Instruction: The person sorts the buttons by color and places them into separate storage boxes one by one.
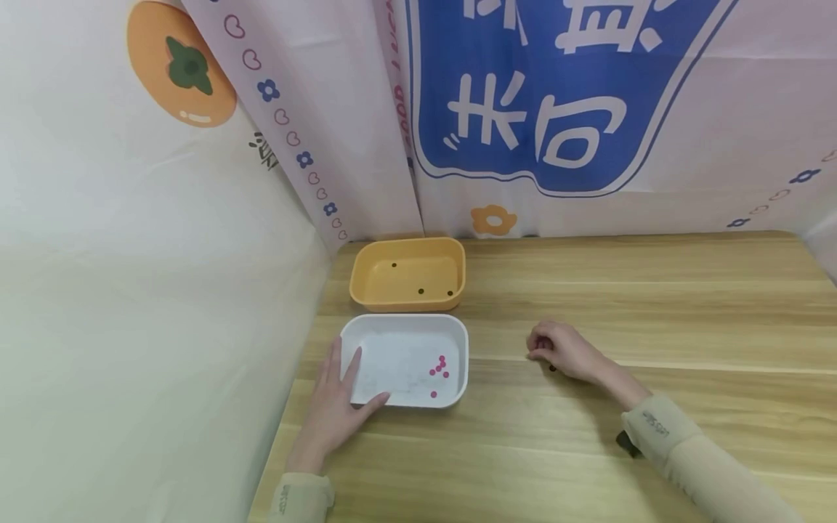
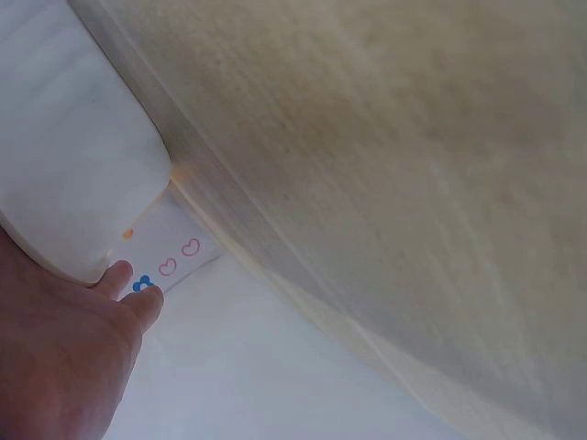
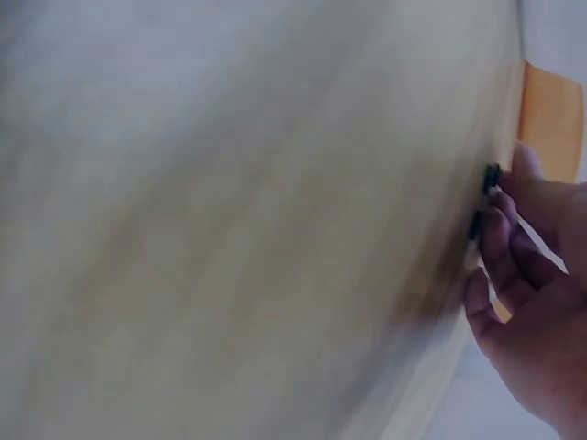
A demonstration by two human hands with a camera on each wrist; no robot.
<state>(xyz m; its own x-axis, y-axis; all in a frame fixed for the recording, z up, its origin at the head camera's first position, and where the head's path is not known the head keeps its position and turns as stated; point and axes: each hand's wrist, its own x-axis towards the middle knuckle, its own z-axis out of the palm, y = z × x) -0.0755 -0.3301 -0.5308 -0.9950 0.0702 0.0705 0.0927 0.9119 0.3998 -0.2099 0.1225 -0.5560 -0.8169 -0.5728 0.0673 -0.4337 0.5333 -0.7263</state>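
My left hand (image 1: 336, 410) rests on the left end of a white tray (image 1: 392, 319), fingers spread and straight, its thumb at the near rim. Several pink beads (image 1: 438, 368) lie toward the tray's right side. Over the table to the right, my right hand (image 1: 564, 350) has its fingers bent down close to the wood. Seen from the right wrist, a small dark bead (image 3: 492, 177) is pinched at the tips of thumb and index finger. A second dark bead (image 3: 476, 225) sits just beside these fingertips; in the head view a dark bead (image 1: 552, 368) shows under the hand.
Behind the white tray stands a yellow tray (image 1: 408, 304) holding three dark beads. A dark object (image 1: 628, 444) is partly hidden by the right sleeve. Printed cloth (image 1: 366, 109) hangs behind the wooden table (image 1: 497, 450) and along its left side.
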